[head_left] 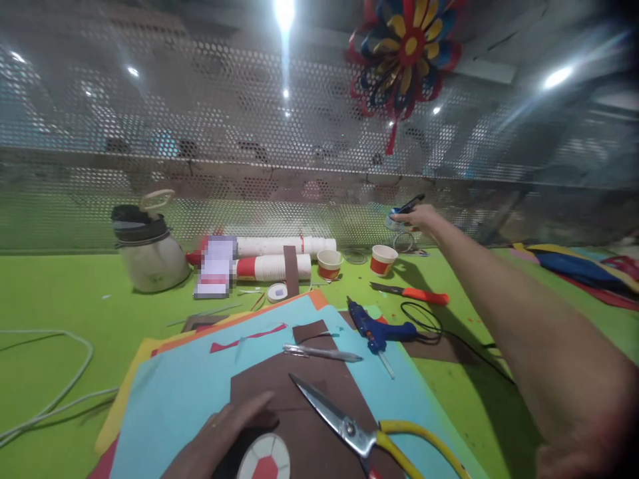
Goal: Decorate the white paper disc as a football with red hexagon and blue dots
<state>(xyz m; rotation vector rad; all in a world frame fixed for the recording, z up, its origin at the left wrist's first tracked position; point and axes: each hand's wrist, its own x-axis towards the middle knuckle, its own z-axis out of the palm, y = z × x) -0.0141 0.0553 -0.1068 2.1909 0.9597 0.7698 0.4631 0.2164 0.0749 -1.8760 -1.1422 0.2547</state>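
Observation:
My right hand (pixel 422 217) reaches far back toward the mesh, its fingers closed around a small black and blue-white object (pixel 403 211) whose kind I cannot make out. Low in front, my left hand (pixel 232 426) lies with fingers stretched over a brown sheet (pixel 299 386). Just beside it is a white disc (pixel 264 459) with a red pentagon and dark lines; whether the hand touches it I cannot tell. Open scissors (pixel 349 429) with yellow handles rest on the brown sheet. Above them lie a pen (pixel 322 352) and a blue glue gun (pixel 374 326).
Light blue sheets (pixel 164 399) top a paper stack. Behind stand two paper cups (pixel 329 265), stacked cups (pixel 272 267), a phone (pixel 214 266) and a jug (pixel 152 256). An orange-handled cutter (pixel 424 295) lies right, near the black cord (pixel 469 342). A white cable (pixel 74 386) curls left.

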